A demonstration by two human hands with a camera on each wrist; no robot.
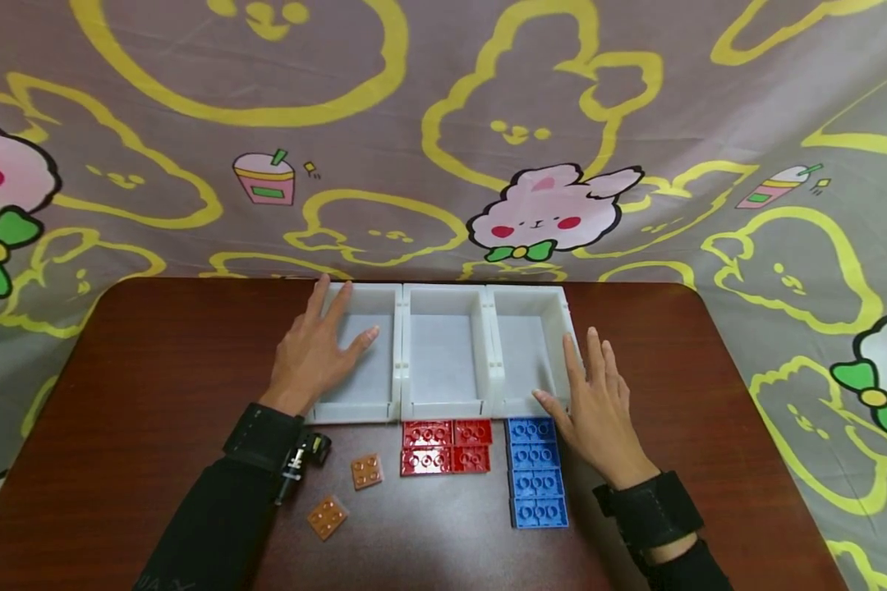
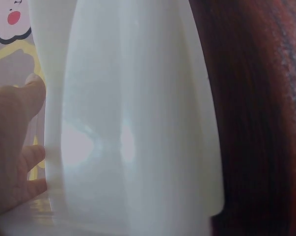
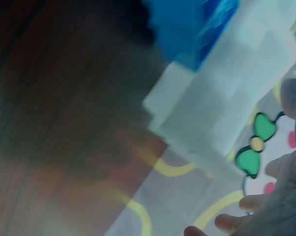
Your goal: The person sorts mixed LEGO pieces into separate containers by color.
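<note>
Open left hand (image 1: 314, 349) and right hand (image 1: 595, 406) flat against white tray (image 1: 443, 406) on counter (image 1: 140, 386); uneven push likely scattering blue bricks (image 1: 535, 472).

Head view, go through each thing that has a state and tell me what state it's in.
Left bin: empty, left hand on it.
Middle bin: empty.
Right bin: empty, right hand against its side.
Red bricks: packed flat block.
Blue bricks: flat column.
Orange bricks: two, apart.
</note>
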